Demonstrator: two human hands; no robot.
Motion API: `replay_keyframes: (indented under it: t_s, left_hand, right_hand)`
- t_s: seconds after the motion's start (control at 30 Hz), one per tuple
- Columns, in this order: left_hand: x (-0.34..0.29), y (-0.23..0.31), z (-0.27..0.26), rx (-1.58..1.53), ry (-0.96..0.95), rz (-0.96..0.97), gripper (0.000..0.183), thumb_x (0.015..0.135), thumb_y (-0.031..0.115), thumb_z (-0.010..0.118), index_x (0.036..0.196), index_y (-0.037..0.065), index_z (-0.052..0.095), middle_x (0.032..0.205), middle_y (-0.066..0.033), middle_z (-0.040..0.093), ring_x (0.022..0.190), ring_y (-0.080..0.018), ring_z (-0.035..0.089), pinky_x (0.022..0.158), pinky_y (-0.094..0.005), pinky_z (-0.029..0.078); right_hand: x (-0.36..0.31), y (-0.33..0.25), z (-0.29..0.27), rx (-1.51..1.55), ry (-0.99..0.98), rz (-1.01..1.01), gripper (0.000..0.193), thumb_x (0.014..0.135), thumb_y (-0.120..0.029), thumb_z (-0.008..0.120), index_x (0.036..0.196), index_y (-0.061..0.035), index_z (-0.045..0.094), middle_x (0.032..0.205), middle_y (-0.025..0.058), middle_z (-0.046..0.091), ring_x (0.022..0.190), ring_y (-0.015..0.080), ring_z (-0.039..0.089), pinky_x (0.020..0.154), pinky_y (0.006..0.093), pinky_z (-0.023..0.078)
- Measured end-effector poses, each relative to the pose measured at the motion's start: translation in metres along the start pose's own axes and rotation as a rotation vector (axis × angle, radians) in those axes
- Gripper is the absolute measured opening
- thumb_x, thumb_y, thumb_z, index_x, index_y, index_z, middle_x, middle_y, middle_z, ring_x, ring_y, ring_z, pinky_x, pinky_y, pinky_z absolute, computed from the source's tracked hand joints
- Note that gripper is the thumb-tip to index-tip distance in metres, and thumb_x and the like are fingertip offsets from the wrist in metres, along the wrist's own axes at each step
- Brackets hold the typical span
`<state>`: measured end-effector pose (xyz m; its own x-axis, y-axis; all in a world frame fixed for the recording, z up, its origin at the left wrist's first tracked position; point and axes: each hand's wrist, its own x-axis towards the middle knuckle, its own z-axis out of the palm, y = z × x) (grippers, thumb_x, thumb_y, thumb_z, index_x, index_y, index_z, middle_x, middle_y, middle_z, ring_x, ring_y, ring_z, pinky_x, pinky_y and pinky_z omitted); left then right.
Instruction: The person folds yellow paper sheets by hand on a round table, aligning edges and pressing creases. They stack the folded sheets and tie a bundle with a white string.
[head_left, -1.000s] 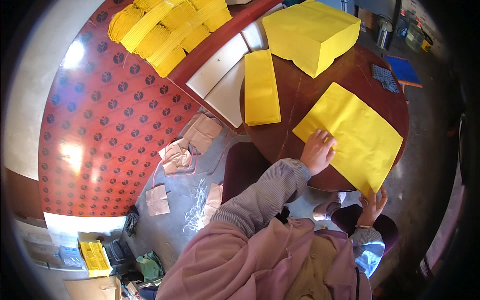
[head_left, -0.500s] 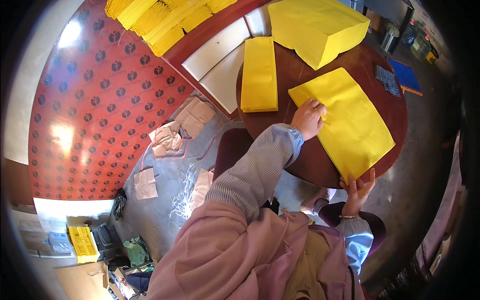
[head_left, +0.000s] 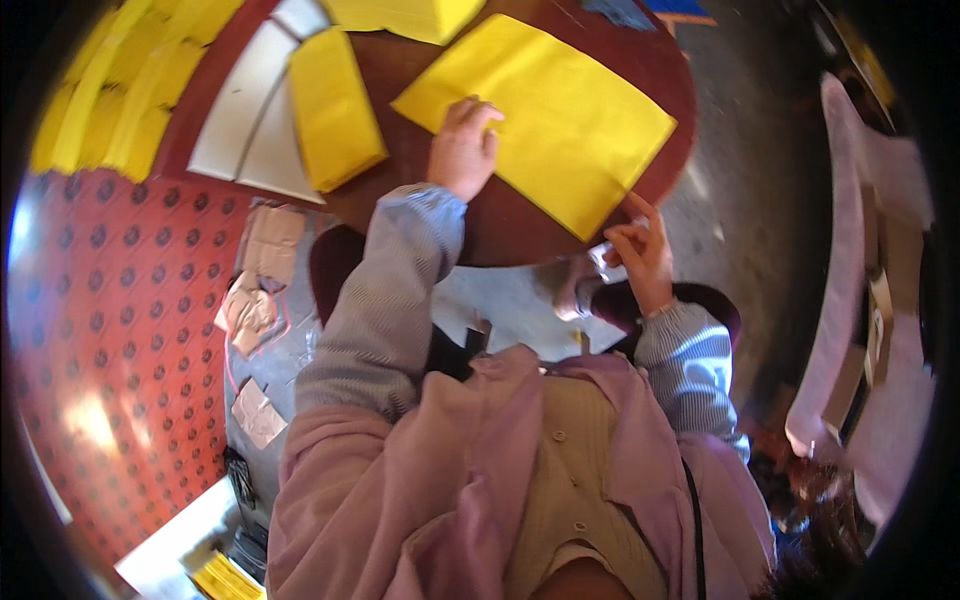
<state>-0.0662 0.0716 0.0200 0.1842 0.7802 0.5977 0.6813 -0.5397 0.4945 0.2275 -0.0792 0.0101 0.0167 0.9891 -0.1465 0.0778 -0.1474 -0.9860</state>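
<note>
A flat yellow paper piece (head_left: 545,115), perhaps several layers, lies slanted on a round dark red table (head_left: 480,232). My left hand (head_left: 466,148) rests over its left edge with the fingers curled in; what sits between them is hidden. Just off its near right corner is my right hand (head_left: 642,250), index finger stretched out and thumb apart, and nothing visible is held. A narrow folded yellow paper bundle (head_left: 335,110) lies to the left on the same table. Behind, part of a large yellow paper stack (head_left: 405,15) shows at the top edge.
White panels (head_left: 250,125) stand left of the table, beside rows of yellow bundles (head_left: 130,85). A red patterned surface (head_left: 130,330) fills the left. Brown paper pieces (head_left: 260,412) litter the floor. A blue-grey cloth (head_left: 618,12) is at the table's far edge.
The view has swung, so the table now appears higher and further left. My right hand has come off the paper's corner, and my left hand stays at its left edge.
</note>
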Motion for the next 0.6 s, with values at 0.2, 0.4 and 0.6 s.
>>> replay_keyframes:
  t_s: [0.2, 0.4, 0.6]
  left_hand:
    - [-0.028, 0.085, 0.01, -0.429, -0.108, -0.131, 0.026, 0.088, -0.01, 0.055, 0.101, 0.006, 0.071, 0.114, -0.0144, 0.074, 0.107, -0.0315, 0.071, 0.093, -0.0363, 0.056]
    - [-0.027, 0.088, 0.022, -0.422, -0.117, -0.106, 0.025, 0.089, -0.01, 0.052, 0.096, 0.004, 0.072, 0.106, -0.0149, 0.075, 0.099, -0.0309, 0.073, 0.086, -0.0363, 0.057]
    - [-0.034, 0.09, 0.017, -0.426, -0.142, -0.1, 0.025, 0.088, -0.011, 0.052, 0.097, 0.004, 0.07, 0.105, -0.0148, 0.074, 0.099, -0.0322, 0.072, 0.085, -0.0363, 0.057]
  right_hand:
    - [-0.002, -0.018, -0.015, -0.606, 0.057, -0.547, 0.038, 0.083, 0.007, 0.072, 0.12, -0.005, 0.07, 0.104, 0.0081, 0.066, 0.089, 0.0219, 0.065, 0.078, 0.0324, 0.056]
    - [0.026, -0.028, -0.009, -0.716, -0.184, -0.894, 0.037, 0.072, 0.004, 0.074, 0.108, -0.0077, 0.073, 0.113, 0.0083, 0.067, 0.103, 0.0292, 0.063, 0.09, 0.04, 0.052]
    - [0.042, -0.026, -0.007, -0.715, -0.267, -0.891, 0.038, 0.073, 0.003, 0.074, 0.109, -0.0097, 0.073, 0.118, 0.0051, 0.067, 0.108, 0.0281, 0.061, 0.094, 0.0402, 0.049]
